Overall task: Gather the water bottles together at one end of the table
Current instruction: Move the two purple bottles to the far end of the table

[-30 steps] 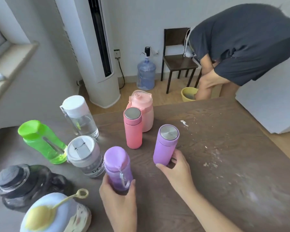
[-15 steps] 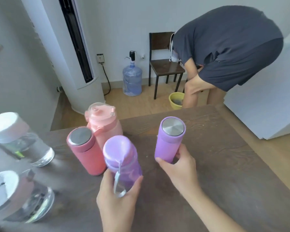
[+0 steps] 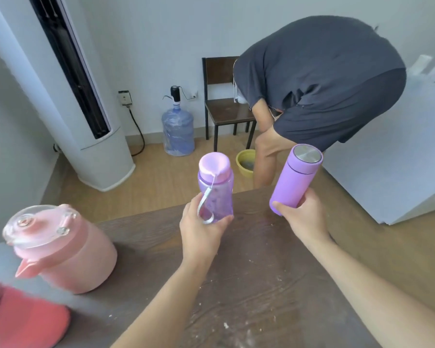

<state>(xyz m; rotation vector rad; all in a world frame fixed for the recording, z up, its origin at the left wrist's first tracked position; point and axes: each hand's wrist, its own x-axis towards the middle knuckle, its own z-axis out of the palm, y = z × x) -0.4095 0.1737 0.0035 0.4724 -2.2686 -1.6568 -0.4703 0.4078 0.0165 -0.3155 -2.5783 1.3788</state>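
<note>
Head view, centre of the frame: the left hand [image 3: 201, 231] grips a translucent purple bottle [image 3: 216, 190] with a domed cap and a pale strap loop, and the right hand [image 3: 300, 217] grips a matte purple flask [image 3: 295, 178] with a brushed-metal lid, both lifted over the far part of the dark wood-grain table [image 3: 249, 285]. A glossy pink jug [image 3: 60, 247] stands at lower left. Best to keep both upright, lower them gently, and set them down close together without knocking.
</note>
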